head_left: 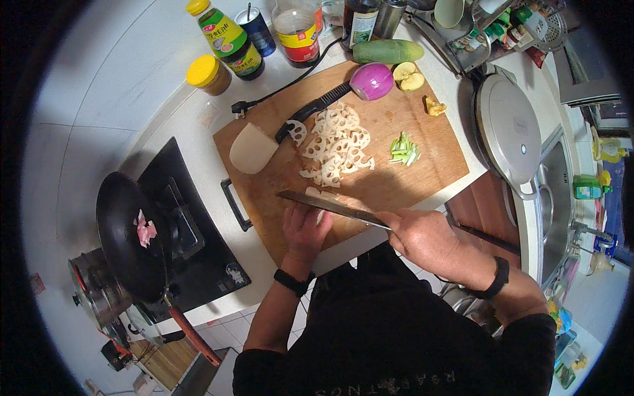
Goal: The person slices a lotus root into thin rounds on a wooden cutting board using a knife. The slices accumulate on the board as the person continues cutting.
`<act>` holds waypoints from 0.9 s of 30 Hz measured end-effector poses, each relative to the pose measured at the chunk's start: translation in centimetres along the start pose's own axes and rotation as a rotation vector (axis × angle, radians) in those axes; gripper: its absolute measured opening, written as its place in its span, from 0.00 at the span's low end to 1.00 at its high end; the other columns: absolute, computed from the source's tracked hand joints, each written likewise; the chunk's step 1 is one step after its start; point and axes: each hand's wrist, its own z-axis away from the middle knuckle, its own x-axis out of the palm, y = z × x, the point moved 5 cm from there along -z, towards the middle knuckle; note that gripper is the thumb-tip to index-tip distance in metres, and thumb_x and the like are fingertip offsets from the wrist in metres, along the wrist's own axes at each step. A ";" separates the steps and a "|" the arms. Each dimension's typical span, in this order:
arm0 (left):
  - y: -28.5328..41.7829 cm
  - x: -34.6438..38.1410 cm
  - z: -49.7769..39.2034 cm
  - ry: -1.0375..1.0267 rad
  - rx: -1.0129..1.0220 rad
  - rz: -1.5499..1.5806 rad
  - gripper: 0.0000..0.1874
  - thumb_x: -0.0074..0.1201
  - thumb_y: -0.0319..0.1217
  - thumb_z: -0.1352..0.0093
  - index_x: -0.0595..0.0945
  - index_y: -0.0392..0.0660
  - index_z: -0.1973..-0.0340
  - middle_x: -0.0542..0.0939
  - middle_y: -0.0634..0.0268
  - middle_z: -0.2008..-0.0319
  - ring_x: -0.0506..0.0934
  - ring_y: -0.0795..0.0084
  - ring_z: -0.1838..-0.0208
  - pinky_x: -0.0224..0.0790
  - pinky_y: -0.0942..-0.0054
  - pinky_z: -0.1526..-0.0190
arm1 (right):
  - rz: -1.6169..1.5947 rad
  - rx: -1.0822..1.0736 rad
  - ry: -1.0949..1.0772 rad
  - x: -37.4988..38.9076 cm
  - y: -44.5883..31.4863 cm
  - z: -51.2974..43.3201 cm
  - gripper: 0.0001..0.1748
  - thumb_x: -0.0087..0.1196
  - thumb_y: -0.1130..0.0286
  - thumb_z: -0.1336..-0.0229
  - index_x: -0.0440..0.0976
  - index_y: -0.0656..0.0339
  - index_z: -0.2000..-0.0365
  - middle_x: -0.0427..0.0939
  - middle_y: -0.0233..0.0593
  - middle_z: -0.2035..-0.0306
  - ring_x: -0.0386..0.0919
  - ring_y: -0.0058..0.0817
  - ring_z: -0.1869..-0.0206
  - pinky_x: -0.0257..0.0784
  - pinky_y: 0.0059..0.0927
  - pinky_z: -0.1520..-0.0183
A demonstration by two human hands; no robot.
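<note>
My right hand (421, 237) is closed on a kitchen knife, its broad blade (329, 205) reaching left over the wooden cutting board (267, 208). Just below the blade my left hand (303, 227) presses with bent fingers on a pale piece of food, partly hidden by blade and fingers. Pale slices (322, 194) lie beyond the blade. Above them is a heap of lotus root slices (339, 143), with a spatula's black handle (322, 101) beside it; its pale blade (253, 148) is at left. Chopped green stalks (404, 149), a peeled purple onion (372, 81) and ginger (435, 106) rest on the board too.
At left, a black wok (133, 262) with pink meat pieces (145, 228) stands over the hob (218, 262). Sauce bottles (233, 44), a jar (208, 74) and a green gourd (388, 51) line the back. An electric pan (510, 123) and a sink (554, 218) are at right.
</note>
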 end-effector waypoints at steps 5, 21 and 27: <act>0.2 -0.3 -0.1 0.004 0.010 0.029 0.13 0.68 0.26 0.46 0.84 0.45 0.65 0.79 0.61 0.59 0.77 0.56 0.55 0.71 0.60 0.56 | 0.034 0.031 -0.038 2.7 0.0 -2.1 0.16 0.54 0.73 0.48 0.77 0.62 0.57 0.79 0.46 0.72 0.80 0.46 0.71 0.76 0.44 0.70; 0.1 -0.8 0.1 -0.022 -0.004 0.011 0.12 0.67 0.26 0.44 0.85 0.44 0.63 0.80 0.62 0.58 0.78 0.56 0.54 0.72 0.60 0.54 | 0.008 -0.032 0.016 0.3 -0.2 -0.5 0.17 0.55 0.73 0.47 0.76 0.63 0.55 0.79 0.48 0.71 0.80 0.48 0.69 0.77 0.45 0.67; -0.1 -0.8 0.4 -0.038 0.007 0.029 0.12 0.67 0.26 0.44 0.85 0.44 0.63 0.79 0.62 0.57 0.78 0.56 0.53 0.72 0.60 0.55 | 0.036 0.040 -0.109 1.2 0.2 -0.3 0.18 0.54 0.72 0.46 0.76 0.62 0.53 0.79 0.48 0.71 0.80 0.48 0.70 0.76 0.46 0.69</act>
